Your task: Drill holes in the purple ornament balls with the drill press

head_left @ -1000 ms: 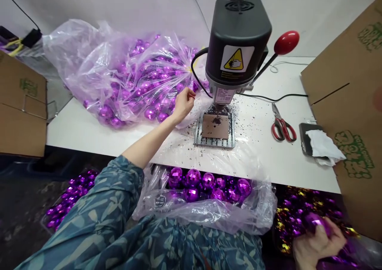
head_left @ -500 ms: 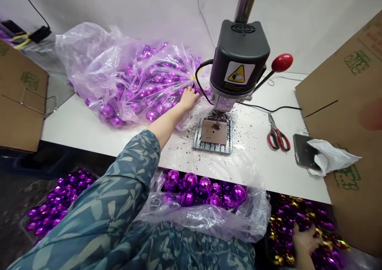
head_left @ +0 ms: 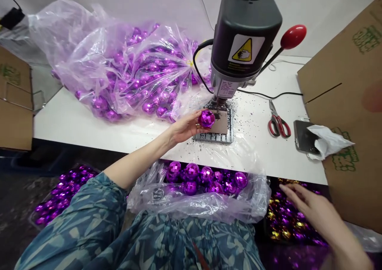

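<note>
A shiny purple mirrored ball [head_left: 207,119] is held in the fingers of my left hand [head_left: 188,127], just in front of the wooden block [head_left: 220,123] on the base of a black drill press [head_left: 246,35]. At the lower right, my right hand [head_left: 307,200] hangs over a box of small purple and gold balls [head_left: 286,218]. Its thumb and fingers look drawn together, and whether anything is between them cannot be made out. Below the table edge, a plastic-lined bin holds larger purple balls [head_left: 191,171].
A tied clear bag of purple balls [head_left: 143,75] lies at the left back. On the right are red-handled scissors [head_left: 278,126], a phone [head_left: 305,136], white crumpled paper [head_left: 328,140] and a cardboard box [head_left: 343,103]. More purple balls [head_left: 64,190] sit lower left.
My left hand has come from the tied bag toward the drill base and now holds a purple ball. My right hand has risen out of the small balls. The view has shifted closer.
</note>
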Tool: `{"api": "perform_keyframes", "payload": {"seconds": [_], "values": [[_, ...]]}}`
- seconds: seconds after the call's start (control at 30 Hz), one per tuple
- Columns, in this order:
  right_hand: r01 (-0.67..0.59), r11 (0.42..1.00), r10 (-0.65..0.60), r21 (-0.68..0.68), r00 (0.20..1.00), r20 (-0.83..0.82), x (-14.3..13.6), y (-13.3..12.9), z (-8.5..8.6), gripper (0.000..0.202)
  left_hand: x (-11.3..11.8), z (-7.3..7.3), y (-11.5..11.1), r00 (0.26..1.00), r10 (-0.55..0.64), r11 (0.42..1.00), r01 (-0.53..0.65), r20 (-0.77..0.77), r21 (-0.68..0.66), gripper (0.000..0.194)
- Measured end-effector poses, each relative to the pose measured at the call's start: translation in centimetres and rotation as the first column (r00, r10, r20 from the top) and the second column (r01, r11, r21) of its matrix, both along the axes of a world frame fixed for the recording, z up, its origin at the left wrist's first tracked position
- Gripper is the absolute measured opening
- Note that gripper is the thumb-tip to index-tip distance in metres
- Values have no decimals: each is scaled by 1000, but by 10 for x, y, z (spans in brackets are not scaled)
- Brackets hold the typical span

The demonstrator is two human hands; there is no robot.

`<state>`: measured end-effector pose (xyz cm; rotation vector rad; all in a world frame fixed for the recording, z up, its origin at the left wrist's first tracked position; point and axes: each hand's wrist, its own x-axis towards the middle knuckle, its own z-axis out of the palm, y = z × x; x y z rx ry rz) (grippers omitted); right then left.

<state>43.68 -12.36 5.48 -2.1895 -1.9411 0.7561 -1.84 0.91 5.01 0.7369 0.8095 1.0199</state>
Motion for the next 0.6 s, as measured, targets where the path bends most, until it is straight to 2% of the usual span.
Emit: {"api": "perform_keyframes", "payload": {"seconds": [0.07,0.1,0.13,0.17,0.2,0.23,0.27,0.3,0.33,0.4,0.47,0.6], "values": [[-40,981,71,191,985,-160,-26,18,46,56,9,-9,4,999,16,1000,-16,31,-12,39],[-6,945,82,327,972,-220,-42,32,67,57,13,-15,7,999,36,999,-36,21,4,40],[52,881,86,470,960,-266,-60,49,86,54,17,-20,11,998,59,998,-58,-6,33,42],[131,753,117,644,937,-328,-78,69,103,51,20,-26,15,995,85,994,-81,-49,71,46],[240,547,244,802,871,-427,-97,92,118,46,23,-31,19,988,113,988,-101,-103,113,49],[272,453,308,849,846,-435,-115,117,133,45,25,-36,22,976,146,981,-121,-164,154,53],[300,409,341,862,826,-449,-131,142,146,38,27,-40,26,956,188,970,-144,-226,195,55],[354,392,386,849,775,-501,-146,165,158,28,27,-44,28,930,235,957,-170,-283,236,57],[319,461,429,828,737,-523,-159,185,169,21,26,-47,29,902,281,942,-193,-329,274,57],[282,509,482,814,689,-541,-180,215,185,11,22,-51,30,863,332,922,-213,-380,323,55],[235,550,515,802,660,-546,-197,230,193,14,14,-52,28,867,313,926,-188,-387,328,51],[155,638,554,754,588,-590,-224,235,195,23,3,-55,26,867,284,924,-134,-409,359,49]]}}
